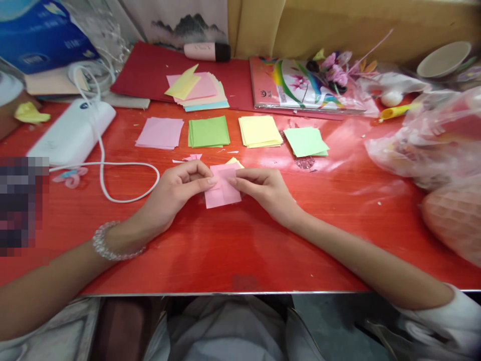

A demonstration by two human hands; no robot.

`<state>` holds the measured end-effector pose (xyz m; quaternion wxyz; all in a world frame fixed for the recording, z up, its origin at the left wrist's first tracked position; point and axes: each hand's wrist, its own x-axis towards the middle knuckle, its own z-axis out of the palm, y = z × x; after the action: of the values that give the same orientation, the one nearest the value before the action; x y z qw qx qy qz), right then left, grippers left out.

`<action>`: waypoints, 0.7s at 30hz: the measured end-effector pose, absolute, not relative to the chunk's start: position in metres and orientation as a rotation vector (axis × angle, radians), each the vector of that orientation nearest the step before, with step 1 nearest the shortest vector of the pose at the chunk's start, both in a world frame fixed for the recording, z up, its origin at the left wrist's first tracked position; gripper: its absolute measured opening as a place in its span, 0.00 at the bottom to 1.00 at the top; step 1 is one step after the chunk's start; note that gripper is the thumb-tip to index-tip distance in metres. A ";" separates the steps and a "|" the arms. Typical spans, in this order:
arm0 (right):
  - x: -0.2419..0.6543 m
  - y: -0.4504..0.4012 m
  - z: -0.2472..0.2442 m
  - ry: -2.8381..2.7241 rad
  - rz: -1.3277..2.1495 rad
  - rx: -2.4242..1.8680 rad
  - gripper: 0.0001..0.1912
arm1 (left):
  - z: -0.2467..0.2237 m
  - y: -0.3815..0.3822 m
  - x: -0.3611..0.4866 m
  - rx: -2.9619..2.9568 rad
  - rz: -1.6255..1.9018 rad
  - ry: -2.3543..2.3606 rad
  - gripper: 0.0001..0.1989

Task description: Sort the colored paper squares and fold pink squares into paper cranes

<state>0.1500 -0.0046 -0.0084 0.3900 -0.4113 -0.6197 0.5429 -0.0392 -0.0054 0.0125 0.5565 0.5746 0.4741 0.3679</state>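
Note:
A small pink square of paper with crease lines is held up between my two hands, just above the red table. My left hand pinches its left edge between thumb and fingers. On the other side, my right hand pinches its upper right edge. A yellow paper piece peeks out behind the pink square, partly hidden. Beyond my hands lie stacks of square paper in a row: pink, dark green, yellow and light green.
A white power bank with a looped white cable lies at left. Mixed loose papers, a pink-and-black marker and a packet of coloured paper are at the back. Clear plastic bags crowd the right side.

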 end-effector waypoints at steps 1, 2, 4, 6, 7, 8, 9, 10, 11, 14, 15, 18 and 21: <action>0.149 -0.006 -0.009 -1.628 1.270 -1.091 0.12 | 0.012 -0.005 -0.039 1.336 0.867 1.115 0.06; 0.148 -0.007 -0.009 -1.674 1.155 -1.134 0.12 | 0.012 -0.004 -0.039 1.321 0.863 1.113 0.06; 0.147 -0.010 -0.010 -1.745 0.982 -1.164 0.13 | 0.012 -0.004 -0.039 1.301 0.859 1.115 0.06; 0.148 -0.011 -0.010 -1.772 0.939 -1.137 0.15 | 0.012 -0.004 -0.038 1.276 0.859 1.121 0.06; 0.148 -0.011 -0.010 -1.769 0.971 -1.112 0.16 | 0.013 -0.004 -0.038 1.262 0.861 1.122 0.06; 0.149 -0.011 -0.010 -1.757 1.025 -1.084 0.16 | 0.013 -0.004 -0.038 1.248 0.861 1.119 0.06; 0.149 -0.010 -0.010 -1.735 1.091 -1.058 0.17 | 0.013 -0.004 -0.038 1.236 0.860 1.116 0.06; 0.150 -0.009 -0.010 -1.706 1.157 -1.038 0.17 | 0.013 -0.004 -0.038 1.229 0.860 1.110 0.06; 0.150 -0.009 -0.010 -1.674 1.218 -1.027 0.17 | 0.013 -0.004 -0.038 1.226 0.860 1.103 0.05; 0.149 -0.007 -0.009 -1.566 1.346 -1.050 0.19 | 0.012 -0.004 -0.038 1.257 0.844 1.101 0.06; 0.149 -0.006 -0.009 -1.543 1.378 -1.051 0.19 | 0.012 -0.004 -0.039 1.284 0.833 1.112 0.07; 0.150 -0.004 -0.009 -1.562 1.412 -0.962 0.15 | 0.010 -0.003 -0.039 1.408 0.763 1.165 0.07; 0.151 -0.003 -0.009 -1.634 1.385 -0.884 0.13 | 0.010 -0.004 -0.039 1.508 0.707 1.203 0.09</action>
<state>0.1508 -0.0034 -0.0093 0.4006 -0.3496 -0.6459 0.5478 -0.0393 -0.0035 0.0097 0.5171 0.6283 0.5013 0.2944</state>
